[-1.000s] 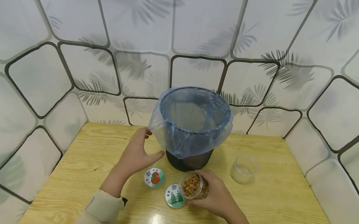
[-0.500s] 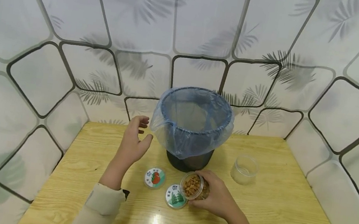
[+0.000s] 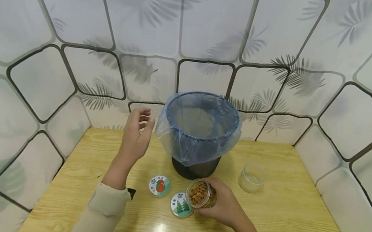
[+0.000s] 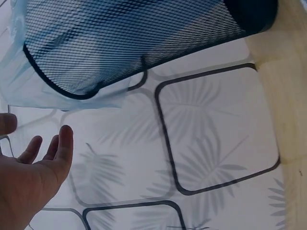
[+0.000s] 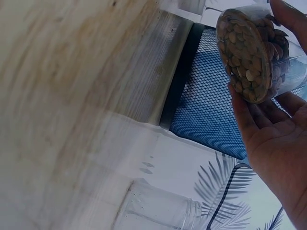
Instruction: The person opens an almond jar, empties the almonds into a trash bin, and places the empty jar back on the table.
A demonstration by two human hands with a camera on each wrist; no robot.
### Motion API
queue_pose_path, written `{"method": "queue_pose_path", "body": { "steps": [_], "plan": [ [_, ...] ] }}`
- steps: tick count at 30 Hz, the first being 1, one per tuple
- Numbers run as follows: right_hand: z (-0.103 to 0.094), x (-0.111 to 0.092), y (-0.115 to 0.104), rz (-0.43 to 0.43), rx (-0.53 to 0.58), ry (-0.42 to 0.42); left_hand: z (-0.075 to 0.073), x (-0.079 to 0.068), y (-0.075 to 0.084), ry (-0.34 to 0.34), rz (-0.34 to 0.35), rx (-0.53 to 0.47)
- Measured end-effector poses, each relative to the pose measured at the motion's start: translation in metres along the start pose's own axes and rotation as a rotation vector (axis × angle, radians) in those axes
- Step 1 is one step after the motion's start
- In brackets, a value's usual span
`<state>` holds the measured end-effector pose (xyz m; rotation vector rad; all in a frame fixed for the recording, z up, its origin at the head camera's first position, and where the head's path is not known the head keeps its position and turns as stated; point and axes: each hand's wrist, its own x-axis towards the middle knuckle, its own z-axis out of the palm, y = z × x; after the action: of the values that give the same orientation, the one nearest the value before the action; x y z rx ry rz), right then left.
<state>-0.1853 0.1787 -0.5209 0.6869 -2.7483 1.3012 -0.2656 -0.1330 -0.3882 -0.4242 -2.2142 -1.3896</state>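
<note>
My left hand is raised to the left of a black mesh waste bin, fingers loosely bent with nothing in them. The left wrist view shows the same hand apart from the bin's blue plastic liner. In front of the bin, my right hand grips a clear jar of small brown nut-like pieces. The jar is tilted, its mouth towards me. From the right wrist, its round base and the packed pieces show, with fingers and thumb around its side.
Two round lids lie on the wooden table, one with a tomato picture, one with a green vegetable picture. A transparent jar stands right of the bin. Patterned walls enclose the back and sides.
My left hand has moved up and left, away from the bin liner's edge. The right hand and its jar have stayed in place.
</note>
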Motion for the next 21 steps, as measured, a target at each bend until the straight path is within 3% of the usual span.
{"method": "queue_pose_path", "body": {
  "steps": [4,12,21],
  "plan": [
    [-0.001,-0.001,-0.001,-0.005,0.005,0.005,0.000,0.009,0.015,-0.023,0.034,-0.003],
    [0.000,-0.002,0.000,0.004,0.012,-0.009,0.012,0.022,0.032,-0.141,0.058,0.055],
    [-0.002,-0.002,0.000,0.003,0.009,-0.014,0.028,0.037,0.048,-0.339,0.020,0.262]
  ]
}}
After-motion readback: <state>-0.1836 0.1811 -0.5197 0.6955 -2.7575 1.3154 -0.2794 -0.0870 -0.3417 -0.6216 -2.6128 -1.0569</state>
